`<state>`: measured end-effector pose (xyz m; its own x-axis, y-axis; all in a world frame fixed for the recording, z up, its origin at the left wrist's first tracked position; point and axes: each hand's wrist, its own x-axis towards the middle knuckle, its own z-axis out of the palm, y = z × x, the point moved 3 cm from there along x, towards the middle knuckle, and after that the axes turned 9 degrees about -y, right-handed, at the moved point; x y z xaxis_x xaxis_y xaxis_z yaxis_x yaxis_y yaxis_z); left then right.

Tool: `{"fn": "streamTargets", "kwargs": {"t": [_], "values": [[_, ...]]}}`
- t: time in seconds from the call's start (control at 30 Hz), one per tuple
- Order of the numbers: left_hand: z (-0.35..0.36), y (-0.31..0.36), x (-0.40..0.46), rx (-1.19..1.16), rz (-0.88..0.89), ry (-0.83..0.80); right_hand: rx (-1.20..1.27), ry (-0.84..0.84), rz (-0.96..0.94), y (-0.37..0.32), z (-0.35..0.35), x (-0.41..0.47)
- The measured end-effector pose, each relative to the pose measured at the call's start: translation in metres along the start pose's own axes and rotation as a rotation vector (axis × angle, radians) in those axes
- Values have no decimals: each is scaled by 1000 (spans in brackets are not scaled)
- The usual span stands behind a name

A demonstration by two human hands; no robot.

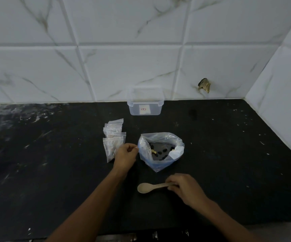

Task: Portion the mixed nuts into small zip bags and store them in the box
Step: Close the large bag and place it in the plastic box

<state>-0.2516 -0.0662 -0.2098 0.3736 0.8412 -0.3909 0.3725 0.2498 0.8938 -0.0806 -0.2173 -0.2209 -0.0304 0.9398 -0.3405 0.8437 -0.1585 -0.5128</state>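
Left hand (126, 153) pinches the nut bag (160, 151) rim; right hand (185, 188) grips the spoon (151, 186). Risk: the rim slips, the bag collapses, nuts spill on the desk (228, 154).

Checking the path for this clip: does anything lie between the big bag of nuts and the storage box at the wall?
Nothing visible does. Bare black counter runs from the nut bag to the box. The small zip bags lie off to the left.

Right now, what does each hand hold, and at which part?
The left hand pinches the left rim of the open nut bag. The right hand grips the wooden spoon by its handle; the bowl points left.
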Motion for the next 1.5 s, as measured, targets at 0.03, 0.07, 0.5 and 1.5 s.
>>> {"fn": "streamTargets", "kwargs": {"t": [0.03,0.07,0.5,1.5], "values": [[2,0,1,-19,-22,2,-21,24,1,3,5,2],[3,0,2,-39,-45,6,-48,51,-3,5,9,3],[13,4,25,-93,-230,60,304,397,311,38,-19,12],[-6,31,36,412,177,121,495,474,487,40,-91,47]]}}
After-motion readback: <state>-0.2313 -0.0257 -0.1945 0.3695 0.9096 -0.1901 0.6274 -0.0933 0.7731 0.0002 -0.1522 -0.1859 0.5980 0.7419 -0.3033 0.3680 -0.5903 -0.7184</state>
